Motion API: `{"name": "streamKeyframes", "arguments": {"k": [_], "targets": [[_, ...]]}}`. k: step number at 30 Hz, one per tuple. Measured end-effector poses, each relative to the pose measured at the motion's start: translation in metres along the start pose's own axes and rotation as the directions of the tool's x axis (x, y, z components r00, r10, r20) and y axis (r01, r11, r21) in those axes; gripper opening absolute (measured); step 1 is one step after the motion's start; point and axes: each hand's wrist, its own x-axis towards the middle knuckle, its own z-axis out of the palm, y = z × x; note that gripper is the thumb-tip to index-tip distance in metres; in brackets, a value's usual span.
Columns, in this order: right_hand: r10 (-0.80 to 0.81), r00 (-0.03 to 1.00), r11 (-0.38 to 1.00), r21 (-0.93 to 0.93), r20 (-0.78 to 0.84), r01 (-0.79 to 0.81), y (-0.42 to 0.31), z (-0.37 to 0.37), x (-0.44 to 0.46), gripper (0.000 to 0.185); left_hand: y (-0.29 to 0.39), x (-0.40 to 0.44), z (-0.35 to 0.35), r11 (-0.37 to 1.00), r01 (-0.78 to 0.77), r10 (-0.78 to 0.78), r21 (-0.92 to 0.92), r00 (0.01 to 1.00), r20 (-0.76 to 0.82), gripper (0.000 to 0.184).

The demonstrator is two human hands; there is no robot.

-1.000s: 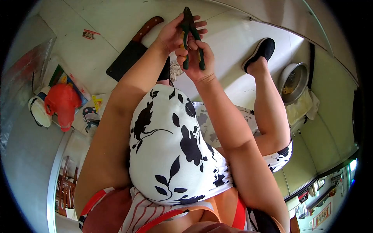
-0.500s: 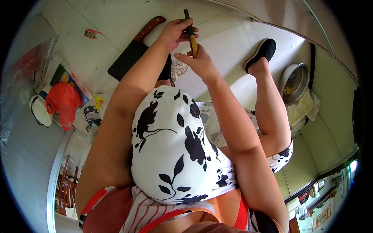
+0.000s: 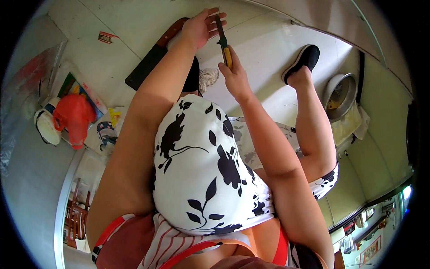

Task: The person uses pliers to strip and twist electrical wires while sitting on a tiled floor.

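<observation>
- Head view: find pliers (image 3: 222, 44) in right hand (image 3: 236, 80), above floor (image 3: 260, 49), nose pointed away from body, edge-on to camera.
- Read right hand as closed on yellow-sleeved handle end; left hand (image 3: 195, 33) as holding nothing visible, with fingers spread beside nose. Cannot confirm contact between nose and left fingers.
- Note grips of hands as separate: wrists apart, fingertips near at nose end only.
- Expect rigid metal, fairly dense for size, probably weighted toward nose; not fragile.
- Take hold by sleeved handles, likely less slippery than bare metal. Keep fingers clear of nose and pivot to avoid a pinch.
- Find cleaver (image 3: 149, 67) flat on floor beside left forearm, with crumpled cloth (image 3: 208, 80) farther right, below pliers.
- Cannot judge handle spread or nose opening from edge-on angle.
- Treat as hidden: part of cleaver behind left forearm, right fingers behind pliers and palm, far side of pliers.
- Cannot identify contents of red bag (image 3: 74, 114) at left or yellowish matter in metal bowl (image 3: 327, 87) at right.
</observation>
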Motion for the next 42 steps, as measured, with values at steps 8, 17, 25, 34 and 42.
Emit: {"name": "streamKeyframes", "arguments": {"k": [8,17,25,34,42], "targets": [[0.089,0.995,0.976,0.204,-0.052,-0.077,-0.007,-0.003,-0.004,0.058,0.004,0.019,-0.002,0.997,-0.041,0.043,0.069,0.998,-0.037,0.026],[-0.032,0.999,0.998,-0.055,-0.018,0.031,0.002,-0.012,0.025,0.055,0.003,0.003,0.006,0.993,-0.096,0.103,0.073,0.990,-0.101,0.024],[0.150,0.989,0.983,0.108,0.006,-0.149,-0.018,-0.003,0.016,0.048,0.001,0.002,0.003,0.994,-0.086,0.093,0.069,0.990,-0.104,0.025],[0.092,0.872,0.064,0.871,0.481,-0.487,-0.043,-0.008,0.007,0.033,-0.003,-0.030,0.003,0.957,0.176,-0.081,-0.232,0.926,0.368,0.047],[0.066,0.797,-0.009,0.799,0.600,-0.601,-0.028,-0.011,0.008,0.037,-0.014,-0.016,0.005,0.964,0.180,-0.124,-0.196,0.956,0.267,0.040]]}}
